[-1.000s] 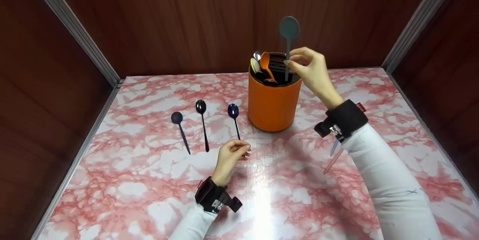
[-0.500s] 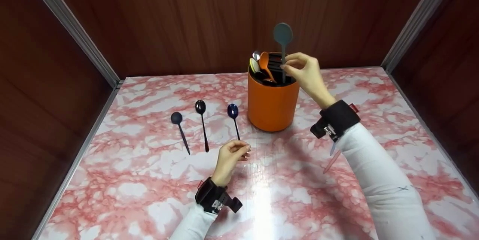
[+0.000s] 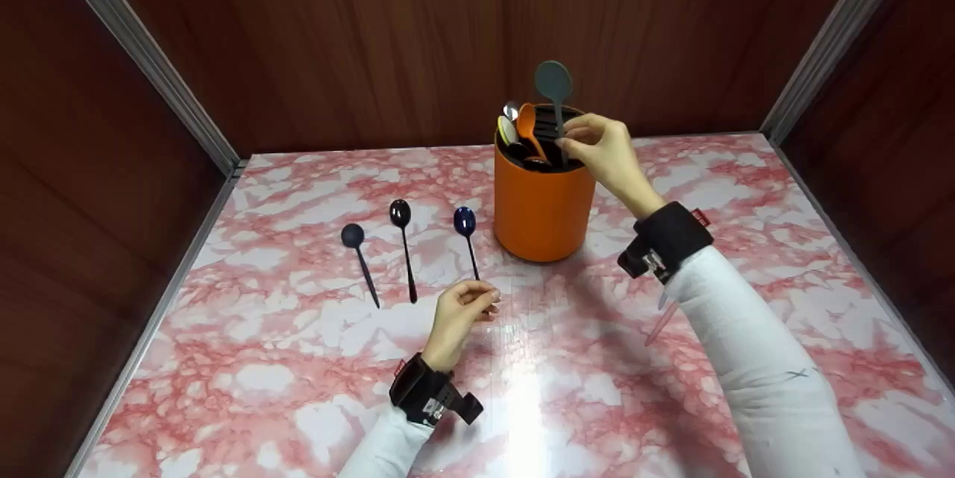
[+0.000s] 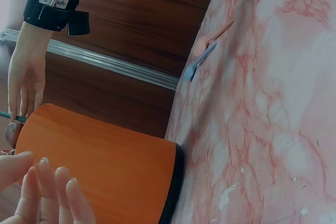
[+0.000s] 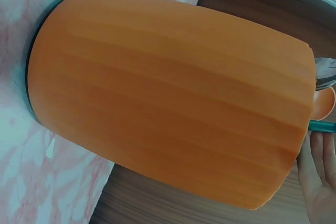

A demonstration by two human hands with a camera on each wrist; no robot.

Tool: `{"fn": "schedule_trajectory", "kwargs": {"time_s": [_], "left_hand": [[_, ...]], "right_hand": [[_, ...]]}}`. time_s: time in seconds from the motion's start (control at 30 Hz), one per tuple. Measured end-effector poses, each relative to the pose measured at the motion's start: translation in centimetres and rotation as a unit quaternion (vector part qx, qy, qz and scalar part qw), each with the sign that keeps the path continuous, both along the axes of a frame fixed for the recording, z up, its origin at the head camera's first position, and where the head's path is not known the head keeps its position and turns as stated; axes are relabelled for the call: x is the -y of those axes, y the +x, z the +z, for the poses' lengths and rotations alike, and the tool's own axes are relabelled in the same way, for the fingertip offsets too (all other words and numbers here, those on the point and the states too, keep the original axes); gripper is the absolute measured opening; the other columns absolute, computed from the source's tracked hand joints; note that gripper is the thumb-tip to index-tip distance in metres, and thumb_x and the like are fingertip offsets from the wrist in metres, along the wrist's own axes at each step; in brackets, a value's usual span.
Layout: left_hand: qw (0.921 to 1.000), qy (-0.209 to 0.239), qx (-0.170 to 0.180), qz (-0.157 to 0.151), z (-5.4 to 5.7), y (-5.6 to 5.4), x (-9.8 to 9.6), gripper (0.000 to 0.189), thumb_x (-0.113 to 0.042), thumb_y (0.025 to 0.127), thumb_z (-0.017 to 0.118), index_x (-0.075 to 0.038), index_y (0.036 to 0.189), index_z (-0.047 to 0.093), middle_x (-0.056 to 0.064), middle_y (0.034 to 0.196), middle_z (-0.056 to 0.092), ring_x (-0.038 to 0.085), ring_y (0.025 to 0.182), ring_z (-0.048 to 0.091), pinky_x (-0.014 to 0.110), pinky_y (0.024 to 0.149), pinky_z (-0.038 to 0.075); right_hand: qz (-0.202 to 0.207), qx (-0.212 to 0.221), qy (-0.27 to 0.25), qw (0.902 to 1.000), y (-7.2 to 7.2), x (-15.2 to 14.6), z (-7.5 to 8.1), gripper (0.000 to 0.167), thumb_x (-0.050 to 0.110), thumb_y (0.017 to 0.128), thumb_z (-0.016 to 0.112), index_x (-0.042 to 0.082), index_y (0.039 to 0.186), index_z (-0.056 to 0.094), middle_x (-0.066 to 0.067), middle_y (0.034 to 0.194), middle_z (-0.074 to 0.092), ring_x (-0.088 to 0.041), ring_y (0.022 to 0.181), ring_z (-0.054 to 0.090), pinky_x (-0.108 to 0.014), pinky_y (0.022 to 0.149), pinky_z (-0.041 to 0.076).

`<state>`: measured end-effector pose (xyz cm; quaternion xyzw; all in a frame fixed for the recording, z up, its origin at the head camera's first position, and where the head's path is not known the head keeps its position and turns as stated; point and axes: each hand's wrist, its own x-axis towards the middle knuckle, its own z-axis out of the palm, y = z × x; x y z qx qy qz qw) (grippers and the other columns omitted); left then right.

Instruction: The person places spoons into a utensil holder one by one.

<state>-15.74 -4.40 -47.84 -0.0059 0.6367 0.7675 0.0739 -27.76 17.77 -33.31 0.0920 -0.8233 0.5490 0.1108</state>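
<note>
My right hand (image 3: 606, 153) pinches the handle of a grey-green spoon (image 3: 553, 81), which stands nearly upright, bowl up, its lower end inside the orange utensil holder (image 3: 545, 213). The right wrist view shows the handle as a teal strip (image 5: 322, 126) at the holder's rim. My left hand (image 3: 456, 318) is idle in front of the holder, fingers loosely bent with nothing between them in the left wrist view. Just beyond its fingers lies a shiny blue spoon (image 3: 465, 222), the tail of its handle hidden behind the hand.
A black spoon (image 3: 401, 213) and a dark, round-headed spoon (image 3: 353, 235) lie to the left. An orange spoon (image 3: 527, 121) and other utensils stand in the holder. Right of it lie a pink spoon (image 4: 201, 46) and a light blue one (image 4: 190, 72). Wooden walls enclose the marbled table.
My right hand has moved left and down, lowering the grey-green spoon farther into the orange holder. The left hand has stayed in place.
</note>
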Motion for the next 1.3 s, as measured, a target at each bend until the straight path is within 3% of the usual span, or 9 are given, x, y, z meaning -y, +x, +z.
{"fn": "schedule_trajectory", "kwargs": {"time_s": [0.27, 0.6, 0.97, 1.3], "left_hand": [[1.0, -0.001, 0.002, 0.0, -0.1, 0.0, 0.1, 0.015, -0.004, 0.084, 0.062, 0.005, 0.096, 0.059, -0.004, 0.074, 0.063, 0.011, 0.067, 0.061, 0.027, 0.066, 0.054], [1.0, -0.001, 0.002, 0.001, -0.3, 0.0, 0.2, 0.018, -0.005, 0.084, 0.062, 0.006, 0.098, 0.059, -0.004, 0.076, 0.063, 0.013, 0.069, 0.061, 0.03, 0.068, 0.055], [1.0, 0.002, 0.003, 0.001, -0.5, 0.0, 0.4, 0.018, -0.005, 0.084, 0.062, 0.006, 0.098, 0.059, -0.002, 0.078, 0.064, 0.012, 0.069, 0.061, 0.031, 0.07, 0.055], [1.0, 0.005, 0.0, 0.0, -0.6, -0.1, 0.4, 0.018, -0.004, 0.085, 0.061, 0.007, 0.098, 0.058, -0.006, 0.075, 0.063, 0.011, 0.068, 0.06, 0.03, 0.069, 0.055]], "right_hand": [[-0.013, 0.003, 0.045, 0.9989, -0.2, -0.1, -0.3, 0.022, 0.006, 0.083, 0.064, -0.006, 0.102, 0.063, -0.022, 0.098, 0.066, 0.003, 0.072, 0.056, -0.008, 0.065, 0.046], [-0.003, -0.001, 0.099, 0.995, 0.0, -0.1, -0.5, 0.02, 0.008, 0.084, 0.065, -0.003, 0.102, 0.066, -0.022, 0.1, 0.067, -0.014, 0.081, 0.06, -0.008, 0.064, 0.044], [0.008, -0.032, 0.077, 0.9965, 0.8, -0.5, -0.7, 0.019, 0.006, 0.084, 0.065, -0.005, 0.1, 0.066, -0.024, 0.097, 0.067, 0.005, 0.072, 0.055, -0.007, 0.066, 0.045], [0.015, -0.047, 0.052, 0.9974, 2.0, -1.3, -0.6, 0.02, 0.009, 0.083, 0.067, -0.003, 0.1, 0.067, -0.02, 0.095, 0.067, 0.005, 0.073, 0.056, -0.009, 0.065, 0.046]]}}
